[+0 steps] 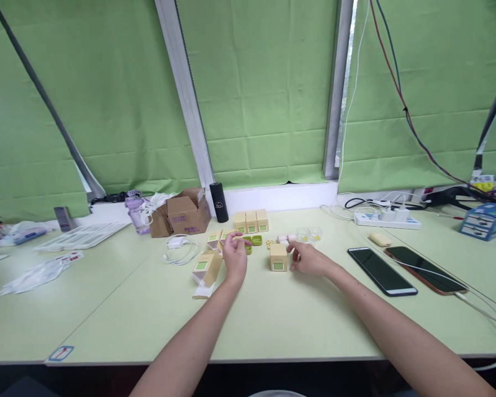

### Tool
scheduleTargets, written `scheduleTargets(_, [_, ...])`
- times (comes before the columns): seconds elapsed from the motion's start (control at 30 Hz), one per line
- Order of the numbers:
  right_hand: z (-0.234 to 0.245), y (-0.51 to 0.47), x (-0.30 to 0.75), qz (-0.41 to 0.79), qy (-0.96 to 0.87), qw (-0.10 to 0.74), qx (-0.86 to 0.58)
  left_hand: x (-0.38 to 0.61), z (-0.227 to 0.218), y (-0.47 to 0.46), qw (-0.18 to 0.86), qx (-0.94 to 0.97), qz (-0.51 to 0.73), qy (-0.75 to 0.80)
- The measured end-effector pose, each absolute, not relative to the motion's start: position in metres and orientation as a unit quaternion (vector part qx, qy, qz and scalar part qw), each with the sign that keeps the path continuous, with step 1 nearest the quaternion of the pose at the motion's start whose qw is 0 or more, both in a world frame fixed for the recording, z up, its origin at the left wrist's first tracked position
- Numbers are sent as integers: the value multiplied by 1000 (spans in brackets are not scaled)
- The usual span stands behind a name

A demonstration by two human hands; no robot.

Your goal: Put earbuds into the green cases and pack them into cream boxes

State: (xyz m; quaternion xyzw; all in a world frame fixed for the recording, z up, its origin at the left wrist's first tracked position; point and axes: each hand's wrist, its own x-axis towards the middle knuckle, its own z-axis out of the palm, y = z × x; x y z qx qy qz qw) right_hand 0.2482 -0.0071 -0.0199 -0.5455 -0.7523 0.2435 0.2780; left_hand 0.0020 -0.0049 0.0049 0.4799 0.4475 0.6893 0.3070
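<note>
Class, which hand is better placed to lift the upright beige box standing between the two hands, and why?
Probably the right. The right hand rests just beside the beige box, pointing toward its side. The left hand sits farther off, its fingers up by the small green cases.

Here are your arms: left forearm (190, 342) and right forearm (397, 325) bare along their whole visible length, left hand (234, 256) and right hand (310, 260) bare as well.

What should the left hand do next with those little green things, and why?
Probably lift the green piece at the left hand's fingertips toward the opened box lying beside it: that box's flap is open, while the upright box by the right hand looks closed.
</note>
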Motion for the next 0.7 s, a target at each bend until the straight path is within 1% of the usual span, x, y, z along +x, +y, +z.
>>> scheduleTargets(0.23, [-22, -7, 240, 280, -735, 364, -499, 1, 8, -7, 289, 476, 701, 445])
scheduleTargets(0.4, [-27, -2, 230, 298, -723, 391, -485, 2, 9, -8, 299, 477, 697, 445])
scheduleTargets(0.57, [-21, 2, 228, 323, -726, 389, -466, 2, 7, -8, 297, 485, 692, 445])
scheduleTargets(0.7, [-2, 21, 231, 318, -737, 379, -461, 2, 6, -7, 297, 486, 694, 441])
